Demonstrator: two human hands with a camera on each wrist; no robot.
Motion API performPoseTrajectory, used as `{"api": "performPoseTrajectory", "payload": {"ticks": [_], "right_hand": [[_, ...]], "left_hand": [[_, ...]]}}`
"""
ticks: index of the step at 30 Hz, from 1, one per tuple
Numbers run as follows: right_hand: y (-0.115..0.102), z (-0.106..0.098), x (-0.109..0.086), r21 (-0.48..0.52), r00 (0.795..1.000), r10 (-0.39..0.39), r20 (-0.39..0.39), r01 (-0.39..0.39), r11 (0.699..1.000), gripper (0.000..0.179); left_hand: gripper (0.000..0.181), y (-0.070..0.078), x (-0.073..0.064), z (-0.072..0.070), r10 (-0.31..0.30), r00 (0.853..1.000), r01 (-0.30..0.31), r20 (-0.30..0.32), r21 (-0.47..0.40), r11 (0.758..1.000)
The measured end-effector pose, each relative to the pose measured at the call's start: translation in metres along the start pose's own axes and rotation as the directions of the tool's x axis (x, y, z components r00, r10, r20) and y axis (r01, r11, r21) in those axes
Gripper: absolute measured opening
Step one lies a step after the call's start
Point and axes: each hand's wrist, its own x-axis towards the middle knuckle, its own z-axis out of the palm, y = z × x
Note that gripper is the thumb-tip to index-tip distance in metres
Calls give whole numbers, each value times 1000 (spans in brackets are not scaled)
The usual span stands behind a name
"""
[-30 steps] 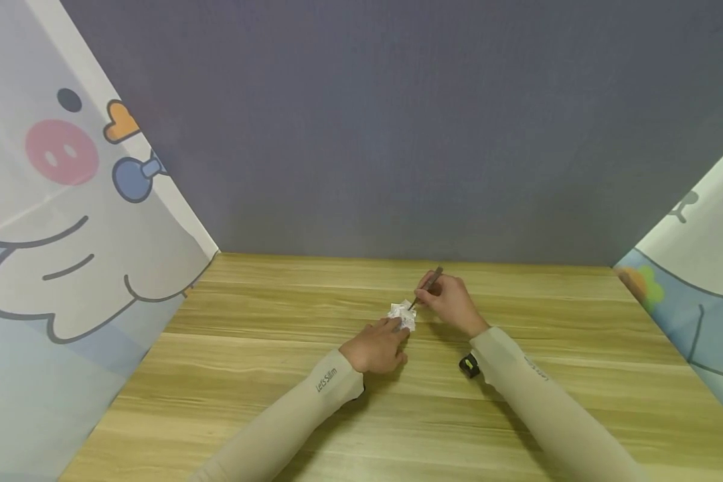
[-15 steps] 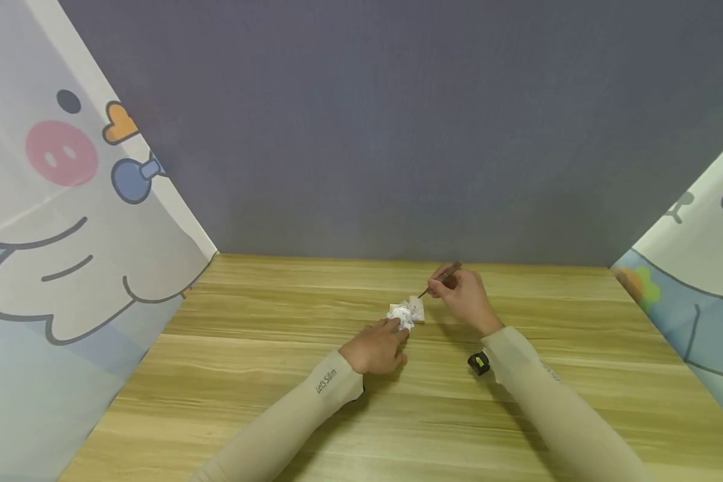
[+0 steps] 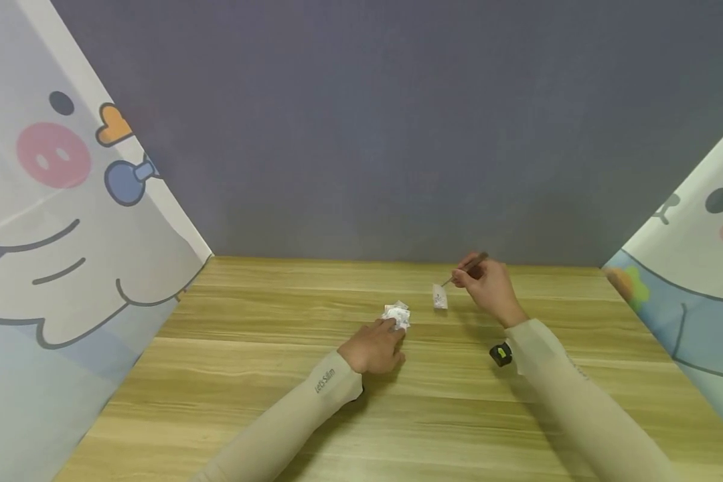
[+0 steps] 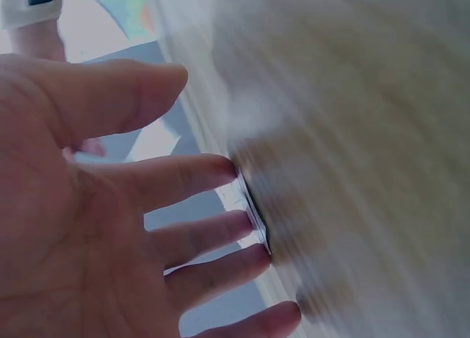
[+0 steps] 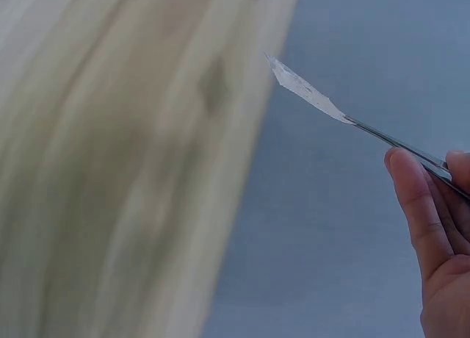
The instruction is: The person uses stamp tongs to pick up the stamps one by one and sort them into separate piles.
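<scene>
My right hand [image 3: 488,289] pinches slim metal tweezers [image 5: 396,142] between thumb and fingers. At their tips hangs a small, thin whitish slip [image 5: 308,92] with faint dark marks; the right wrist view has it in the air, off the wooden tabletop. In the head view this slip [image 3: 440,297] is right of a little stack of similar white slips [image 3: 399,312]. My left hand [image 3: 373,348] rests its fingertips on the near side of that stack, the fingers fairly straight and spread, partly covering it. Seen from the left wrist, fingers [image 4: 198,239] touch the thin stack from above.
A wood-grain table [image 3: 265,375] spreads under both arms. Behind it rises a grey partition [image 3: 361,134]. Panels with cartoon animals stand at the left [image 3: 126,254] and right [image 3: 693,268]. A small black device [image 3: 501,354] sits at the right wrist.
My right hand has drawn one slip off the stack with the tweezers and carried it to the right. The left hand has stayed in place on the stack.
</scene>
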Motion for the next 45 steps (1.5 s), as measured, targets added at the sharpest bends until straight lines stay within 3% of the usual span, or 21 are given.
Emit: {"api": "performPoseTrajectory", "payload": {"ticks": [4, 8, 21, 27, 33, 37, 45], "right_hand": [[12, 0, 1, -53, 998, 57, 19, -56, 997, 8], [24, 2, 2, -89, 996, 83, 22, -81, 993, 6], [41, 7, 6, -134, 991, 122, 45, -115, 984, 4], [39, 6, 6, -238, 990, 143, 0, -139, 961, 4], [32, 7, 6, -204, 984, 179, -25, -180, 962, 6], [24, 13, 5, -168, 989, 145, -14, -145, 975, 7], [5, 35, 1, -116, 1000, -6, 4, 7, 993, 6]], "left_hand": [[53, -5, 0, 0, -31, 999, 32, 14, -77, 996], [53, -8, 1, -1, -50, 999, 51, 14, -100, 994], [56, -4, 3, 0, -39, 999, 40, 22, -42, 998], [56, -4, 2, -1, -39, 999, 40, 24, -44, 998], [56, -3, 2, -1, -43, 999, 44, 22, -43, 998], [55, -3, 2, 0, -44, 999, 45, 20, -39, 998], [55, -4, 4, 0, -35, 999, 36, 23, -17, 999]]}}
